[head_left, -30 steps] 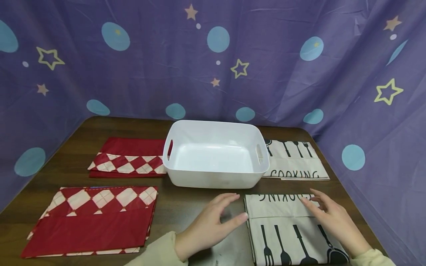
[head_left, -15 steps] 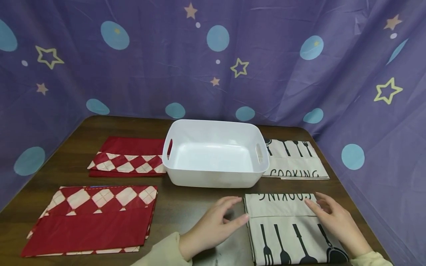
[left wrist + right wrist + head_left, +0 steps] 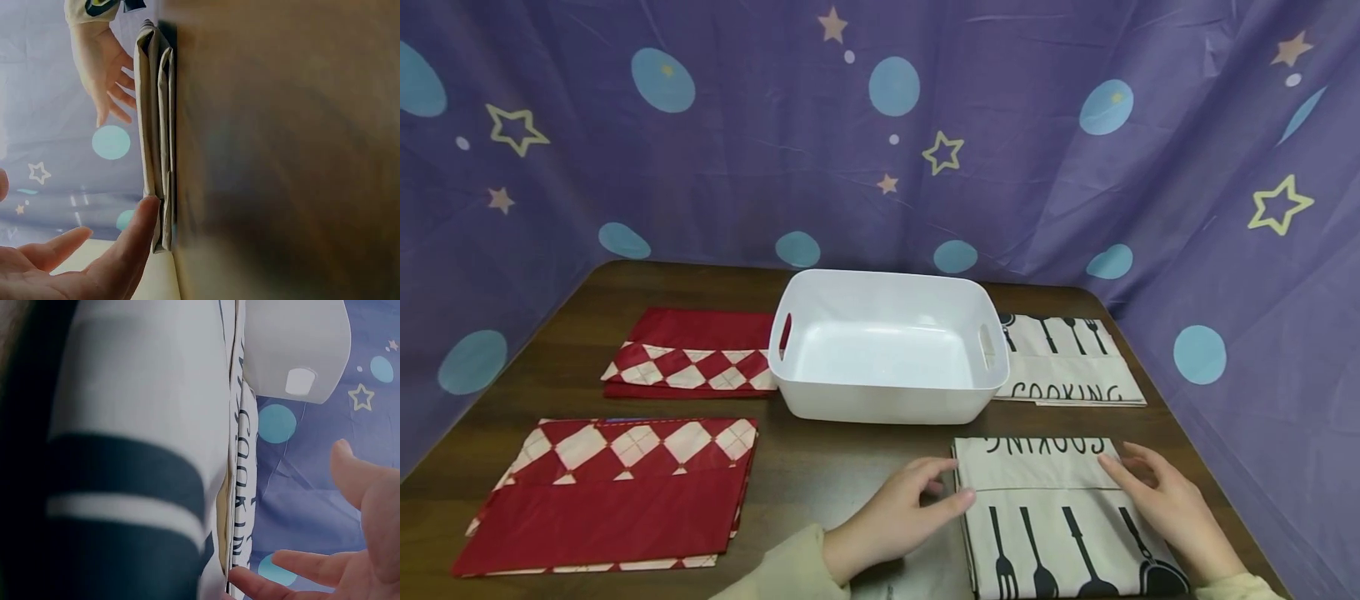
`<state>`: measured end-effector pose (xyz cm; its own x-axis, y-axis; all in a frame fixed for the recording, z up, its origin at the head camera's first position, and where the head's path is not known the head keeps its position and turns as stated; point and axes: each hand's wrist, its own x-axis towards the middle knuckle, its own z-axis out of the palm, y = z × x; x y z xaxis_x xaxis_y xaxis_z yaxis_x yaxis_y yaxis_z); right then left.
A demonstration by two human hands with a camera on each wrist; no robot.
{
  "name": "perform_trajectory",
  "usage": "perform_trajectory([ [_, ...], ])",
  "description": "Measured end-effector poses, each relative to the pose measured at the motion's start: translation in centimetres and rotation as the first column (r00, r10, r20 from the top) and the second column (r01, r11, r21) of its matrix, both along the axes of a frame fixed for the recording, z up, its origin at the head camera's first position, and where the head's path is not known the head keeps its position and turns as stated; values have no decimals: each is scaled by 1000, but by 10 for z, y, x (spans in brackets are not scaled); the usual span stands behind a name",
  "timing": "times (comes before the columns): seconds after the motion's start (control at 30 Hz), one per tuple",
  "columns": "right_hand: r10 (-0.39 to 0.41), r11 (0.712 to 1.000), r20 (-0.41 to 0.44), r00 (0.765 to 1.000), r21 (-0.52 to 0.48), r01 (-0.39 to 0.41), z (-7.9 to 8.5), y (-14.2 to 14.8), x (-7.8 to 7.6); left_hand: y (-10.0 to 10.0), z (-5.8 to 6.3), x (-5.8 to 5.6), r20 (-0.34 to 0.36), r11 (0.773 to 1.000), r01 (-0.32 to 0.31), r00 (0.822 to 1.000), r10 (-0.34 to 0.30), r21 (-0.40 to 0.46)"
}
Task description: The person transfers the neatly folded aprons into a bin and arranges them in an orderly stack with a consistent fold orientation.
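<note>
A folded white cloth printed with black kitchen utensils and partly visible lettering lies at the front right. My left hand is at its left side, thumb stretched over the edge and fingertips right at the corner. In the left wrist view a fingertip meets the stacked layers of the cloth. Across from it, my right hand is at the right side, fingers spread and gently bent, thumb above the top corner. The right wrist view shows the fingers of that right hand beside the cloth's edge.
Behind the cloth stands a white plastic basin with handle holes. A second utensil-print cloth lies partly behind it on the right. Two folded red cloths with diamond bands, one near and one far, lie left on the brown table.
My left hand has moved right to the cloth's left edge. The right hand has shifted slightly right and down along the other edge. The cloths and basin have stayed put.
</note>
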<state>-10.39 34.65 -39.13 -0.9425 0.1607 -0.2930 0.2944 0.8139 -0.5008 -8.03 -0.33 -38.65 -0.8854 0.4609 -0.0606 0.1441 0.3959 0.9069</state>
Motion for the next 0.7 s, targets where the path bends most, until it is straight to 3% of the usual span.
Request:
perform_trajectory([
  [0.2, -1, 1000, 35, 999, -4, 1, -2, 7, 0, 4, -4, 0, 49, 1000, 10, 999, -10, 9],
  [0.47, 53, 996, -20, 998, 79, -51, -7, 12, 4, 8, -10, -1, 85, 999, 13, 996, -17, 37],
  [0.7, 63, 996, -20, 998, 67, -61, -10, 13, 1, 12, -14, -3, 184, 993, 21, 982, -42, 113],
])
